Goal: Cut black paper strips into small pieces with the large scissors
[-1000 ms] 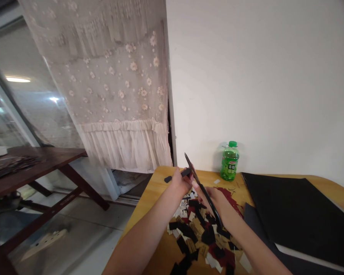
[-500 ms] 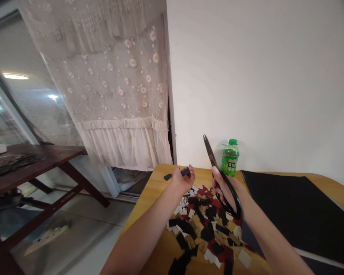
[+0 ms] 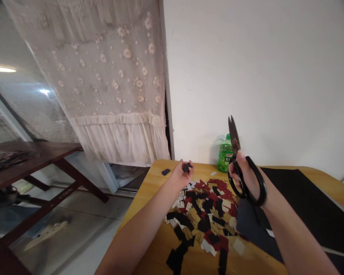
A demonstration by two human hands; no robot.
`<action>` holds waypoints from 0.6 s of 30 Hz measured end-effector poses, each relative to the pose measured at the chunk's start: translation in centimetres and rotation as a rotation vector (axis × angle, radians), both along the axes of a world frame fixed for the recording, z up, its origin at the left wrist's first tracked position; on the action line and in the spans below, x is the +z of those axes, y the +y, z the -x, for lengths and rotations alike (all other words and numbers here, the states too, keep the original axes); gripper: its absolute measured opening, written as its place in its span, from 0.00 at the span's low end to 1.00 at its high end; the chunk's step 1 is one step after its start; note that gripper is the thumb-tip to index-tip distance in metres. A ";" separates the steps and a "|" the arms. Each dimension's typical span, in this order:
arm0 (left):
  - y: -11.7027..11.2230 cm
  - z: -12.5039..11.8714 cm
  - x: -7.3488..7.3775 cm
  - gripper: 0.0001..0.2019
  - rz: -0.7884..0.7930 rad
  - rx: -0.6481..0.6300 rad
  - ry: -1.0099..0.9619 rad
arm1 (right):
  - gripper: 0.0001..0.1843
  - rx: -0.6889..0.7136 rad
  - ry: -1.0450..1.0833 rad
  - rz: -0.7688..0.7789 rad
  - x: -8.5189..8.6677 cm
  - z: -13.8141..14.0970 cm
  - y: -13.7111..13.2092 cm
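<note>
Nearest, bare wooden tabletop (image 3: 153, 258), a few black strips (image 3: 174, 259) lying toward its front edge; beyond them a loose heap of cut pieces (image 3: 206, 206), black, red, tan and white, overlapping at all angles. To the right, a large black sheet (image 3: 298, 202) with a dark grey sheet (image 3: 252, 225) partly under it, the right forearm crossing above. Right hand (image 3: 249, 178) closed round the handles of black scissors (image 3: 234, 139), held up off the table right of the heap; long axis near upright, tips up and leaning slightly left, finger loops low and to the right, blades parted by a narrow gap at the points. Left hand (image 3: 181, 175) past the heap, fingers curled, pinching small black pieces (image 3: 187, 167); perhaps two or three, too small to count. One black offcut (image 3: 166, 172) on the table, just left of that hand. Farther, green bottle (image 3: 224, 160) by the white wall (image 3: 246, 68), partly behind the scissors; flowered curtain (image 3: 109, 95) hanging at left
</note>
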State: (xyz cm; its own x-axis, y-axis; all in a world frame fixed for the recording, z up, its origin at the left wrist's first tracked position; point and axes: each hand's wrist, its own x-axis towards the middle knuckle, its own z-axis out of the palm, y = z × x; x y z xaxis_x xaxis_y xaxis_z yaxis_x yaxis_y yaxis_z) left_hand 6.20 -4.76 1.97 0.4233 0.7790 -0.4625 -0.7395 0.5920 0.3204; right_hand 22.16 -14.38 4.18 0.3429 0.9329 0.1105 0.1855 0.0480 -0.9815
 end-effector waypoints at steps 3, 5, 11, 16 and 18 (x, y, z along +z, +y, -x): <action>-1.0 -0.9 -1.0 0.13 0.014 -0.063 0.047 | 0.35 0.018 0.110 -0.003 0.3 -0.2 -0.2; -1.8 -1.5 -1.7 0.12 0.014 -0.111 0.076 | 0.36 0.012 0.122 -0.011 0.7 -0.1 -0.3; -3.0 -2.6 -3.3 0.13 0.047 -0.153 0.166 | 0.35 0.014 0.135 -0.059 1.3 0.0 -0.8; -2.7 -2.7 -3.8 0.13 0.063 -0.150 0.194 | 0.36 0.022 0.104 -0.112 1.1 -0.2 -0.9; -2.5 -2.6 -3.8 0.11 0.052 -0.143 0.198 | 0.36 0.016 0.112 -0.110 1.0 -0.2 -0.9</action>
State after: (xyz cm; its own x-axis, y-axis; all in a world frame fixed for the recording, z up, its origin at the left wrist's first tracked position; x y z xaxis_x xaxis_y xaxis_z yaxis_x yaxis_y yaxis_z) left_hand 8.83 -7.22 -1.86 0.4244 0.6909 -0.5853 -0.5730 0.7054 0.4171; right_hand 22.37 -15.24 5.16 0.3439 0.9228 0.1737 0.0734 0.1580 -0.9847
